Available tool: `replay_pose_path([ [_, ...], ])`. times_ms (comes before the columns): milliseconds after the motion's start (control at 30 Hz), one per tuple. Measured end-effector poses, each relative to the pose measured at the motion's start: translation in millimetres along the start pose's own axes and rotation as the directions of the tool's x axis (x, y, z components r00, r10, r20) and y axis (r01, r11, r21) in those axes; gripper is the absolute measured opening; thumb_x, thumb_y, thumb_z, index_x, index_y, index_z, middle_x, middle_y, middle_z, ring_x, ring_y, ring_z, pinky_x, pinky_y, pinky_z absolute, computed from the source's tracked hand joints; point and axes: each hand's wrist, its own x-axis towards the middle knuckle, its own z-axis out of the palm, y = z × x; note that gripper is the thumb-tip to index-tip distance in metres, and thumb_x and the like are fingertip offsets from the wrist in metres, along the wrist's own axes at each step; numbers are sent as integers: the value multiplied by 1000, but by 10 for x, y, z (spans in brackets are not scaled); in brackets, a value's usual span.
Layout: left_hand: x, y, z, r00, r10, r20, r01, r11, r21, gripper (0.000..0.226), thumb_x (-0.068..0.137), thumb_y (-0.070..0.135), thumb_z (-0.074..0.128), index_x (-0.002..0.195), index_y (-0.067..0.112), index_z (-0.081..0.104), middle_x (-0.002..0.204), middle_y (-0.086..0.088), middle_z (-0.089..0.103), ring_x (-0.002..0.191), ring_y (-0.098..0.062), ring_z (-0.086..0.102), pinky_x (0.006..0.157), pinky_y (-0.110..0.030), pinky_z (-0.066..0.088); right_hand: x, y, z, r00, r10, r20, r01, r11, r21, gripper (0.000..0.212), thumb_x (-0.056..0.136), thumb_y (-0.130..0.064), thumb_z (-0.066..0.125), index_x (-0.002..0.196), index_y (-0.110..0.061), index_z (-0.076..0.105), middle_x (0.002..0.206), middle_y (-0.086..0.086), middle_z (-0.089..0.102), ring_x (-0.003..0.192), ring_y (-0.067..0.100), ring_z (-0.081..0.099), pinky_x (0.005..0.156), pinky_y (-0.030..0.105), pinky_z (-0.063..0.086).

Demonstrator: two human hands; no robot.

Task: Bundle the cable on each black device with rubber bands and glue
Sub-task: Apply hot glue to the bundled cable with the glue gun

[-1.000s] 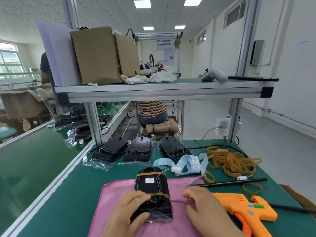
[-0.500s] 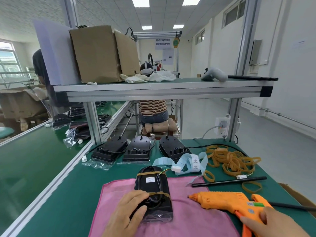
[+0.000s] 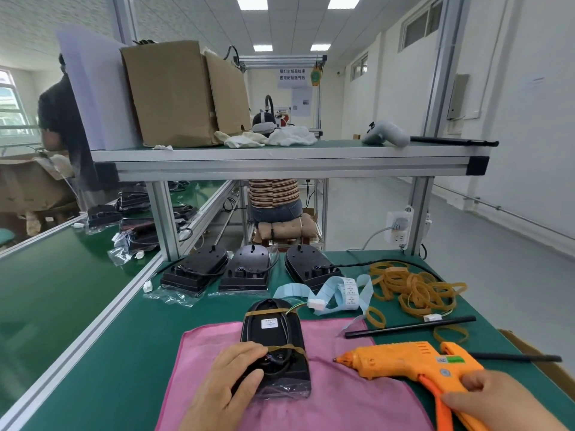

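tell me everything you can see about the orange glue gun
The glue gun is orange plastic and pistol-shaped, with a dark metal nozzle, vent slots on top, and a green label and a round sticker on its side. It sits roughly level, its nozzle pointing left toward the black device, with the tip over the pink cloth. The right hand holds its handle, fingers curled round it. A black rod sticks out of its rear.
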Motion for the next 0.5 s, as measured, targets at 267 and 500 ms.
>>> replay_pose_path([
  [267,2,-26,1,1000,28,-4,-28,1000,-13,32,89,31,59,120,36,61,128,15,57,127,7,42,104,-4,29,668,-979,144,872,-434,227,463,882,-91,41,103,-19,46,143,-24,46,138,21,53,123,32,54,106,41,42],
  [500,1,-64,17,999,33,-20,-33,999,-1,33,88,35,60,120,39,61,128,17,58,126,4,46,103,-6,31,212,-1225,-266,694,-646,318,449,733,511,34,95,1,54,128,7,54,125,31,57,121,12,59,104,40,45],
])
